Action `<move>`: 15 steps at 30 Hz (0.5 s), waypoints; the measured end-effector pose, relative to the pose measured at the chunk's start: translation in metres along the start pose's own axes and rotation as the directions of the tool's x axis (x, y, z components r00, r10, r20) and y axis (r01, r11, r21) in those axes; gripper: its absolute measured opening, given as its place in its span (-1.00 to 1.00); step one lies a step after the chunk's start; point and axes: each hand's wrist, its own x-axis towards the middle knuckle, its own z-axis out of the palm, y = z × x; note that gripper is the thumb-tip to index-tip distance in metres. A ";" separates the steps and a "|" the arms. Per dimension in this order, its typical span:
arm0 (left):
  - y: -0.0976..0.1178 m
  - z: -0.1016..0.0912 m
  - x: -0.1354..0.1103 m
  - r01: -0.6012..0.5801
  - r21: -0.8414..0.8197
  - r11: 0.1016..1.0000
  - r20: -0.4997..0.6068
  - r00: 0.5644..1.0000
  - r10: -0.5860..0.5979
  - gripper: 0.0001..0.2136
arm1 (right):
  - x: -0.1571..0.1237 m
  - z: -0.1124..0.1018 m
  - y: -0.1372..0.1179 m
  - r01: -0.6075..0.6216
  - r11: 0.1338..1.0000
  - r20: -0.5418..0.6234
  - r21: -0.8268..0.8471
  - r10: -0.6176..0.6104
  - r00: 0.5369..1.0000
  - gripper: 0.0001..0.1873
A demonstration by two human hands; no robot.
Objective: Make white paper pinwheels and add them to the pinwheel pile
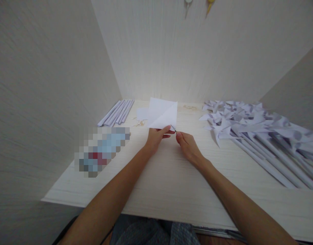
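Head view, landmark: a white square sheet of paper (pixel 162 114) is lying near the back of the pale bench (pixel 171 177), slightly left of centre, with a diagonal crease running across it.

Head view, left hand: the left hand (pixel 156 136) is reaching in from below the sheet and pinching its near edge, fingers curled closed on the paper, thumb on top.

Head view, right hand: the right hand (pixel 188 144) is sitting just right of the sheet's near corner, fingers closed around a thin dark tool (pixel 173 128) whose tip is touching that corner. It is too small to say what tool it is.

Head view, left of the sheet: a bundle of rolled paper sticks (pixel 116 112) is lying at the back of the bench, with a smaller scrap of paper (pixel 142 113) resting between the bundle and the sheet. A blurred-out object is lying nearer the front edge.

Head view, right of the sheet: a large heap of finished paper pinwheels (pixel 250 124) on long sticks is spreading well apart from the sheet, toward the right wall.

Head view, above the sheet: two small items are hanging on the back wall, cut off by the frame.

Progress, as a judgement: many pinwheels are looking complete; this sheet is only creased, uncut and unfolded, with spare sticks waiting, so this piece is seeming to be at an early stage.
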 end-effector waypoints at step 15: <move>-0.002 0.003 -0.003 0.016 0.058 0.998 0.033 0.999 -0.018 -0.96 | 0.000 0.001 0.003 0.024 0.998 -0.013 0.050 -0.023 1.000 -0.56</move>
